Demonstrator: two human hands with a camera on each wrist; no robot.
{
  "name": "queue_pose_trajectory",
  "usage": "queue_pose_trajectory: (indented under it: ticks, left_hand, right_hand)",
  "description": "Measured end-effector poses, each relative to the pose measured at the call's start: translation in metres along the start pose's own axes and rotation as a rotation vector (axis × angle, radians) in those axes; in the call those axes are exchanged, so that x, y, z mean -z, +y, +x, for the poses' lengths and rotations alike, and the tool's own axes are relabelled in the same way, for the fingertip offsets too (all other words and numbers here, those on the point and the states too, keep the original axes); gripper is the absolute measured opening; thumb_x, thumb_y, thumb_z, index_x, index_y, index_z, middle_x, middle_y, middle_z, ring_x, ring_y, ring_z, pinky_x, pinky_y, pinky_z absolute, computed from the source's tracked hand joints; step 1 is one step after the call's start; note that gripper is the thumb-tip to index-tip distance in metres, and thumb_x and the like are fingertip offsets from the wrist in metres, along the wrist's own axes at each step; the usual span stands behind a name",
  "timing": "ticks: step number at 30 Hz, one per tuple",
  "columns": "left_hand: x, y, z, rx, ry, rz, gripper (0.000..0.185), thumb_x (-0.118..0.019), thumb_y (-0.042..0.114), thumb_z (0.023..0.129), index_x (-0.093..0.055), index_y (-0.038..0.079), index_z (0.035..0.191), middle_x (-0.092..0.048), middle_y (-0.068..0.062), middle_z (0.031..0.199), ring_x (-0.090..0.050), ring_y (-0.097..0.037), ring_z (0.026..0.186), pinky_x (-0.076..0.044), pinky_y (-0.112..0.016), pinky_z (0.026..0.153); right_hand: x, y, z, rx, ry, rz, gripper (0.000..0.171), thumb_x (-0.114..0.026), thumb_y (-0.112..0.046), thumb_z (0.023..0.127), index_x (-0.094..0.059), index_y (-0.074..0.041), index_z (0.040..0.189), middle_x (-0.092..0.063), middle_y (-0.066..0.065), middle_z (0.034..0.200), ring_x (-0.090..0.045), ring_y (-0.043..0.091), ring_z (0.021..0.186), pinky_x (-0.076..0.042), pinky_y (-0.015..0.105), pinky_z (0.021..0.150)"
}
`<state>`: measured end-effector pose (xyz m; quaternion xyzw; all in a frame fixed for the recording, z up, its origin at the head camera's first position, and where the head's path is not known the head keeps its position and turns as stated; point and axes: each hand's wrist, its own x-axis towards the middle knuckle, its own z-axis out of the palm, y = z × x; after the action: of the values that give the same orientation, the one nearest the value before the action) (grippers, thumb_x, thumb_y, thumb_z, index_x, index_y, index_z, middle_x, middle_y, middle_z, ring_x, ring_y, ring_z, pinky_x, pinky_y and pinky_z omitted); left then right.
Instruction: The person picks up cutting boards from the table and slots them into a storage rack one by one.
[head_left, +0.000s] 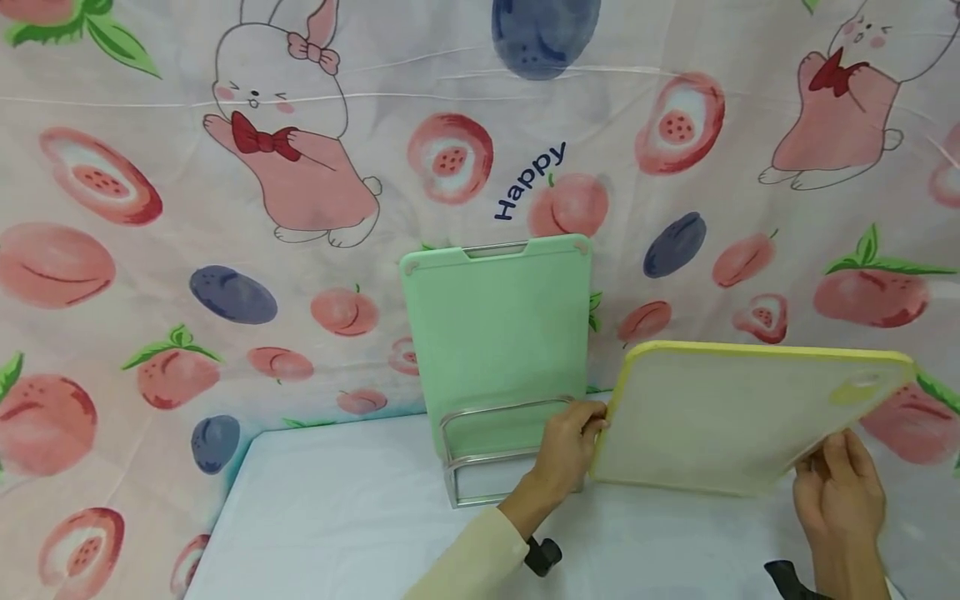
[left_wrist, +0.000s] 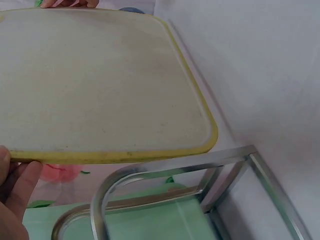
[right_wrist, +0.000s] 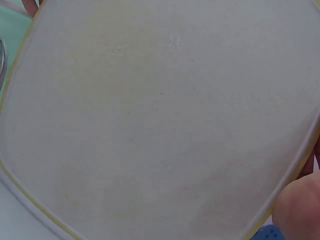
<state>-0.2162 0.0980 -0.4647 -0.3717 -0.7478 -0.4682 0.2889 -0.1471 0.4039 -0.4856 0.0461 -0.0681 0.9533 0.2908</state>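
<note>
A pale cutting board with a yellow rim (head_left: 735,417) (left_wrist: 100,80) (right_wrist: 160,115) is held tilted above the white table (head_left: 337,517), just right of a metal rack (head_left: 487,450) (left_wrist: 165,185). My left hand (head_left: 573,437) (left_wrist: 15,190) grips its left edge. Gripping its lower right edge is my right hand (head_left: 836,475) (right_wrist: 295,205). A green cutting board (head_left: 498,333) (left_wrist: 145,220) stands upright in the rack, leaning toward the cloth behind.
A pink cloth printed with peaches, plums and rabbits (head_left: 225,208) hangs behind the table and drapes down on the left. The rack stands at the table's back edge.
</note>
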Motion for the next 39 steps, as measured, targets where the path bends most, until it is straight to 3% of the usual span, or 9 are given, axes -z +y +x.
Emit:
queue_pose_trajectory:
  ticks: [4,11,21,29,39]
  left_hand:
    - [0.007,0.000,0.009,-0.033,0.024,0.028,0.007,-0.070,-0.001,0.083,-0.067,-0.005,0.088,-0.067,-0.012,0.083,-0.068,-0.019,0.076,-0.049,-0.011,0.070]
    - [0.014,-0.001,0.014,-0.037,0.032,0.037,0.007,-0.069,-0.002,0.083,-0.068,-0.006,0.089,-0.068,-0.013,0.083,-0.069,-0.019,0.077,-0.048,-0.009,0.072]
    - [0.027,-0.004,0.012,0.018,0.077,-0.031,0.007,-0.067,-0.006,0.084,-0.065,-0.006,0.091,-0.065,-0.014,0.084,-0.065,-0.020,0.073,-0.049,-0.012,0.067]
    - [0.037,-0.008,0.008,0.010,0.097,-0.036,0.010,-0.067,-0.006,0.084,-0.063,-0.006,0.093,-0.064,-0.014,0.084,-0.064,-0.021,0.075,-0.049,-0.013,0.069]
    - [0.052,-0.013,-0.003,0.015,0.174,-0.011,0.012,-0.069,-0.006,0.082,-0.063,-0.004,0.093,-0.064,-0.012,0.084,-0.065,-0.021,0.076,-0.051,-0.016,0.069]
  right_hand:
    - [-0.008,0.008,0.004,0.013,-0.039,-0.026,0.021,-0.040,0.013,0.093,-0.058,0.018,0.103,-0.061,0.026,0.093,-0.056,0.032,0.075,-0.048,0.039,0.073]
    - [-0.013,0.016,0.007,-0.019,-0.128,0.029,0.027,-0.036,0.012,0.094,-0.062,0.018,0.100,-0.061,0.028,0.088,-0.058,0.035,0.074,-0.048,0.040,0.072]
    - [-0.020,0.031,0.009,-0.001,-0.116,0.037,0.023,-0.037,0.016,0.093,-0.060,0.020,0.095,-0.059,0.028,0.090,-0.058,0.035,0.079,-0.049,0.039,0.074]
    - [-0.023,0.043,0.004,0.024,-0.136,-0.001,0.023,-0.037,0.018,0.092,-0.060,0.021,0.097,-0.060,0.029,0.094,-0.059,0.035,0.084,-0.049,0.039,0.078]
    - [-0.025,0.060,-0.002,-0.003,-0.138,-0.025,0.022,-0.040,0.018,0.091,-0.062,0.018,0.095,-0.062,0.026,0.095,-0.060,0.032,0.087,-0.049,0.037,0.084]
